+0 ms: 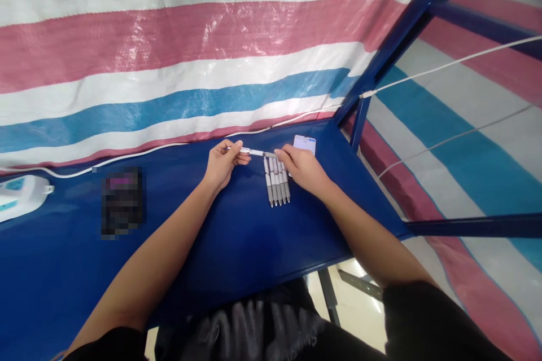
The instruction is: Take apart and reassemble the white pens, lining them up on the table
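Observation:
A white and grey pen (257,152) is held level above the blue table (237,237), between my two hands. My left hand (223,162) pinches its white end with thumb and fingers. At the grey end, the fingers of my right hand (300,164) are closed on the same pen. Just below it, several similar pens (277,183) lie side by side in a row, their grey grips and tips toward me. Behind my right hand lies a phone (305,144) with a lit screen, partly covered by that hand.
A pixelated dark object (122,201) lies on the left of the table, and a white device (23,197) is at the far left edge. A white cable (169,148) runs along the back. Blue frame bars (359,121) and striped sheeting (190,34) enclose the back and right.

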{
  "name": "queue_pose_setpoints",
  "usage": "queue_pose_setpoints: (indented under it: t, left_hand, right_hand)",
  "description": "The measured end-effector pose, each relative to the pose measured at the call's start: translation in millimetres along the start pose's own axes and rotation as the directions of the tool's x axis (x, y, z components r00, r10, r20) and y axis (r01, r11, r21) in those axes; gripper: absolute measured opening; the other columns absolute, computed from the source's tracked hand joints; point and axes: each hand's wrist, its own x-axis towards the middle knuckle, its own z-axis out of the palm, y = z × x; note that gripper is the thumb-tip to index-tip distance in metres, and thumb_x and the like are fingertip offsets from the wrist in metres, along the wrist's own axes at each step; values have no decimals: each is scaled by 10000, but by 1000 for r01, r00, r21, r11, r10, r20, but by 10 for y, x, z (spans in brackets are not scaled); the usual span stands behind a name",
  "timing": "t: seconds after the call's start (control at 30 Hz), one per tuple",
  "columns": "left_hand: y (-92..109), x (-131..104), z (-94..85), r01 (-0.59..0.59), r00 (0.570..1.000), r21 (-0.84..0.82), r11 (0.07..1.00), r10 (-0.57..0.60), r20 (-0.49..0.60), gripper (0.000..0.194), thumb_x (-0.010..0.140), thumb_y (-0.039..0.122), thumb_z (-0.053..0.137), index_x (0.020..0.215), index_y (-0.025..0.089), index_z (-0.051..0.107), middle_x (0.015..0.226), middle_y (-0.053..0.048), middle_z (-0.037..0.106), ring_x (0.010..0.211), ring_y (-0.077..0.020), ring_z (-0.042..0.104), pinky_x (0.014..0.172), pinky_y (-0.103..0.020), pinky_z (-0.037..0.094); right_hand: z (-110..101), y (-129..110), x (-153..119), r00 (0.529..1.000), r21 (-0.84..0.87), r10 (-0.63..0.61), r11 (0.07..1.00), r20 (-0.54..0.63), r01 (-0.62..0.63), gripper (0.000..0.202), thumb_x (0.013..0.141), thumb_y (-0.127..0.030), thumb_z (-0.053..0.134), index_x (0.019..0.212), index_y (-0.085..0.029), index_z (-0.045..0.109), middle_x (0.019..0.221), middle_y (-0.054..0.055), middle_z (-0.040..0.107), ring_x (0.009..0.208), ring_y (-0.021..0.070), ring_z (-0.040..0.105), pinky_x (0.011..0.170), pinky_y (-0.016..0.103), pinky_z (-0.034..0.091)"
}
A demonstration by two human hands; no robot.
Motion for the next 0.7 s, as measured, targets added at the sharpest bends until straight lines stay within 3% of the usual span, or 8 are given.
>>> queue_pose_setpoints:
  t: [0.1, 0.3, 0.43, 0.53, 0.7]
  left_hand:
    - [3, -5, 2, -9, 1000, 2, 1000, 9, 4, 665, 627, 657, 1030, 733, 191, 567, 716, -45, 793, 603, -162, 775, 587, -239, 616]
    - [3, -45, 19, -108, 985, 128, 986, 89, 148, 565, 671, 603, 1031, 742, 176, 668, 645, -27, 742, 527, -126, 674, 547, -246, 559]
    - [-20, -56, 16, -140, 965, 282, 949, 67, 255, 466, 770, 587, 969, 907, 166, 823, 641, -10, 709, 554, -114, 625, 583, -257, 542]
    - [-44, -51, 5, -137, 965, 345, 928, 47, 258, 489, 808, 623, 920, 992, 172, 870, 701, -26, 731, 620, -129, 642, 621, -269, 548]
    - [-61, -45, -8, -141, 967, 360, 922, 49, 252, 501, 831, 655, 885, 971, 174, 867, 712, -34, 726, 653, -144, 642, 649, -286, 551]
  right_hand:
    - [-7, 60, 45, 996, 201, -41, 978, -84, 57, 364, 1003, -581, 722, 950, -247, 587, 809, 9, 662, 686, 183, 589, 680, 331, 454]
    - [-27, 166, 160, 964, 541, 94, 839, -250, 59, 432, 885, -641, 837, 899, -245, 666, 759, -24, 599, 623, 146, 539, 618, 317, 481]
    - [-85, 191, 200, 923, 595, 125, 793, -365, 127, 415, 817, -609, 916, 901, -249, 728, 860, 0, 681, 697, 151, 587, 725, 337, 571]
    - [-112, 219, 211, 920, 585, 130, 802, -369, 121, 424, 797, -624, 936, 926, -264, 752, 888, 7, 715, 750, 171, 629, 790, 363, 612]
    - [-119, 281, 235, 899, 643, 154, 748, -410, 165, 438, 759, -596, 986, 985, -282, 783, 889, -12, 704, 778, 156, 661, 811, 344, 640]
